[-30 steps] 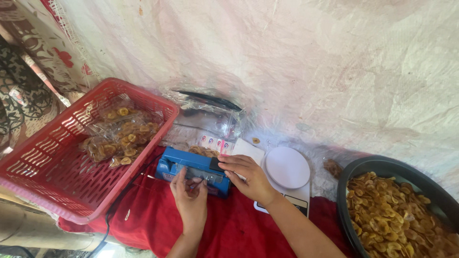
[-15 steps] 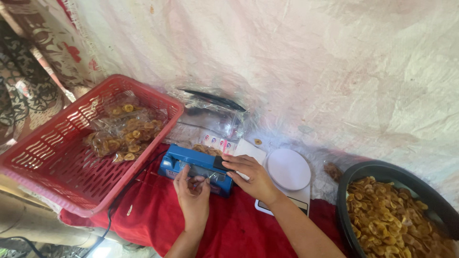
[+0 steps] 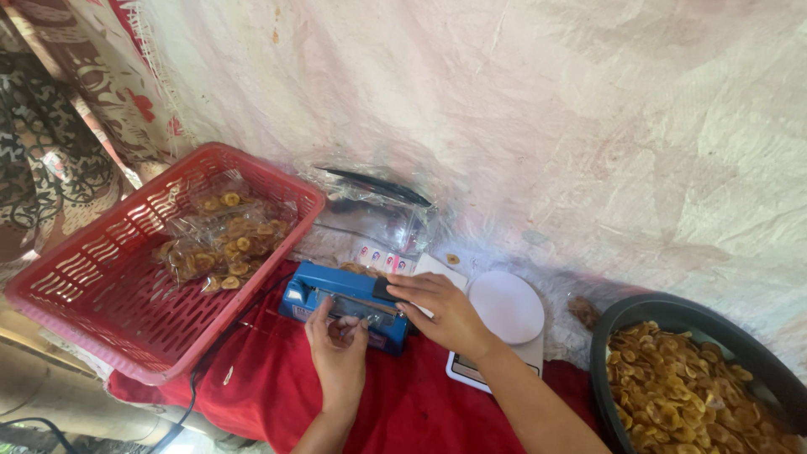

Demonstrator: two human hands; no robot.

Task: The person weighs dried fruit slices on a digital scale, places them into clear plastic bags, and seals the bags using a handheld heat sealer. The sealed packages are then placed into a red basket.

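Observation:
A blue heat sealer lies on a red cloth. My right hand rests flat on the right end of its black-handled arm, pressing it down. My left hand is at the front of the sealer, its fingers pinching the edge of a clear plastic bag fed under the arm. Part of that bag, with yellow chips in it, shows behind the sealer.
A red plastic basket at left holds sealed bags of chips. A white round kitchen scale stands right of the sealer. A black basin of loose chips sits at far right. A white tarp hangs behind.
My hands have stayed on the sealer, the right one still pressing the arm. The view has shifted slightly; the left fingers have closed a little on the bag's edge.

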